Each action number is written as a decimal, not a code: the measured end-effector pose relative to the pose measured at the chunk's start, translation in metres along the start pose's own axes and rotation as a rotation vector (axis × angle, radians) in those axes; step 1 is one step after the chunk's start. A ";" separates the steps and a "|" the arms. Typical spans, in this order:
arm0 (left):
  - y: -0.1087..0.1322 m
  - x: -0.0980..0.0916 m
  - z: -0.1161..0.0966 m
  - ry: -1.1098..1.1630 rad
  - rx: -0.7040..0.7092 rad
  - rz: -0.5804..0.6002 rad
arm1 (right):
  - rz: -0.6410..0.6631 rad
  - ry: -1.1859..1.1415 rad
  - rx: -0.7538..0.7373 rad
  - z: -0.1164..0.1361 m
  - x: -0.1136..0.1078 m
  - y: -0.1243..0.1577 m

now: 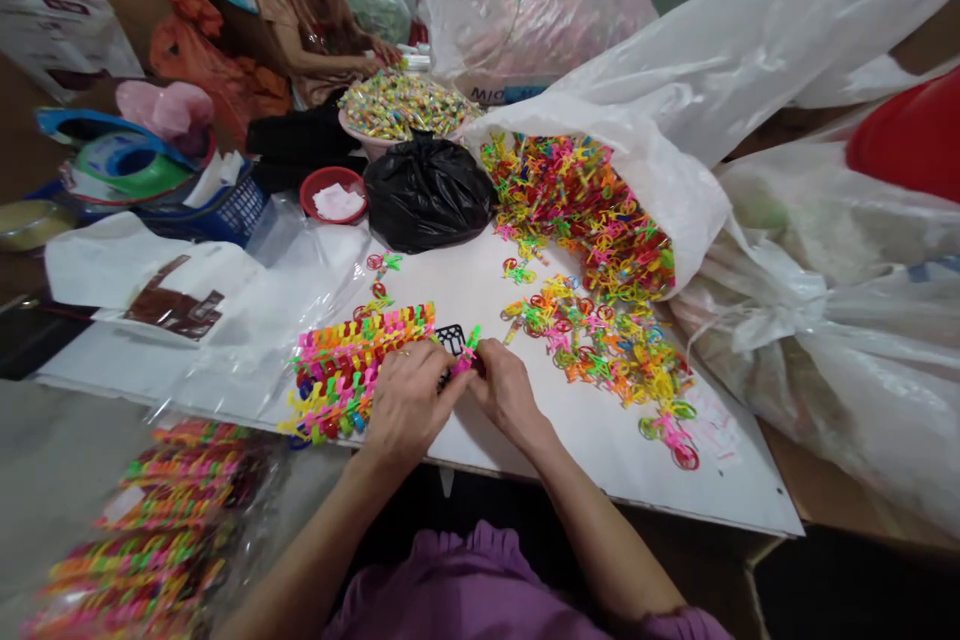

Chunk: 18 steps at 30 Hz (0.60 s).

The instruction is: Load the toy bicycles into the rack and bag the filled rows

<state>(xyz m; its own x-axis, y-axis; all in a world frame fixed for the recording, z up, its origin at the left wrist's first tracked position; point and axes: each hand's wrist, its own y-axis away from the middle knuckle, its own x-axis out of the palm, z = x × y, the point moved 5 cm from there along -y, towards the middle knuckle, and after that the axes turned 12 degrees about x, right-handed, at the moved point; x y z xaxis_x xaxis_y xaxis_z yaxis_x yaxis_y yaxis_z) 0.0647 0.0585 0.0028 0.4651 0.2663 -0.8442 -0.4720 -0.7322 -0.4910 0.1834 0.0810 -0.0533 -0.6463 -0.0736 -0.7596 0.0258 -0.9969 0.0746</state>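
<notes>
Close to the white tabletop's front edge, my two hands meet at a small pink and green plastic toy bicycle point(469, 344). My left hand point(411, 398) has its fingers closed at the toy's lower pink part. From the other side, my right hand point(510, 388) pinches it; the fingertips are partly hidden. Just behind them a black openwork plastic rack point(451, 336) shows, its left part covered. Tight rows of many-coloured toy bicycles point(334, 375) stand beside and under my left hand. Right of my hands lies a loose pile of similar toys point(607, 340).
An open white sack point(690, 190) spills more toys onto the table. Behind stand a black plastic bag point(427, 192), a red bowl point(334, 196) and a tub of wrapped candies point(409, 107). Packed rows in clear plastic point(157, 520) lie lower left. Another person point(307, 30) works at the back.
</notes>
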 end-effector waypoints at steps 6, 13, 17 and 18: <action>0.002 0.005 -0.005 -0.182 -0.054 -0.011 | 0.015 0.000 0.149 -0.005 0.008 0.010; 0.023 -0.015 0.020 0.005 -0.030 -0.050 | 0.104 -0.240 0.141 -0.024 0.036 0.011; 0.026 0.002 0.016 0.041 0.061 0.108 | 0.115 -0.255 0.047 -0.015 0.044 0.008; 0.027 0.006 0.014 0.028 0.066 0.121 | 0.112 -0.213 0.023 -0.012 0.045 0.007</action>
<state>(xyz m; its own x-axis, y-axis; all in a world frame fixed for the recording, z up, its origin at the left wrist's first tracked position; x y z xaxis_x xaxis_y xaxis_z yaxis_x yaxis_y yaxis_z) 0.0446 0.0492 -0.0183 0.4225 0.1600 -0.8921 -0.5735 -0.7150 -0.3999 0.1637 0.0699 -0.0952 -0.7867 -0.1740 -0.5923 0.0910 -0.9817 0.1675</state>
